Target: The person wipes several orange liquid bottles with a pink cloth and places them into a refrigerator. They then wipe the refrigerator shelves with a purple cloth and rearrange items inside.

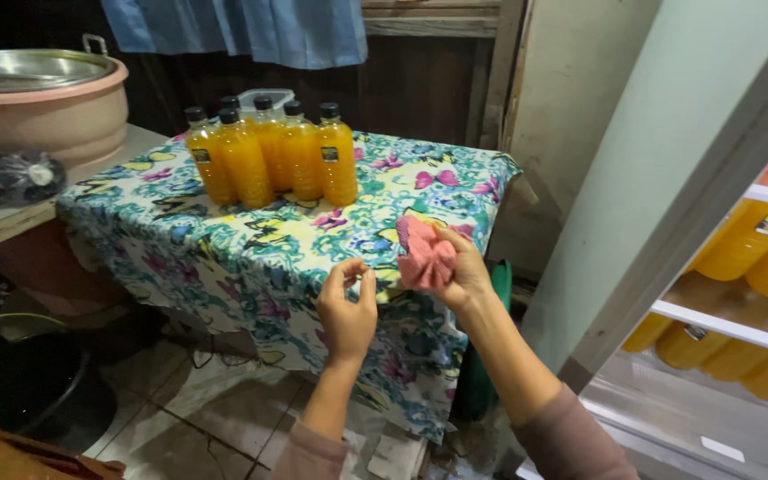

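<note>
The pink cloth [426, 255] sits bunched in the right hand [464, 271], fingers curled around its back edge, held just above the near side of the flowered tablecloth [224, 240]. The left hand [346, 311] hovers beside it, thumb and fingertips pinched together on nothing I can make out, perhaps a thread or a corner too small to tell. The two hands are near each other but not touching.

Judging by the crumpled wad, the cloth works better with a flat face: the left hand could take a free corner while the right keeps its grip, so the fabric opens between them instead of staying balled. Both hands are best kept low over the table's edge, so a dropped cloth lands on the tablecloth and not on the tiled floor [224, 409].

Further back on the table stands a tight cluster of orange bottles [268, 156] with black caps, well apart from the hands; any sweep across the table should stop short of them, since they stand upright and close together. To the left, a pink basin [55, 111] with a metal lid rests on a separate counter. On the right, the open fridge [740, 293] shows more orange bottles lying on its shelves.
</note>
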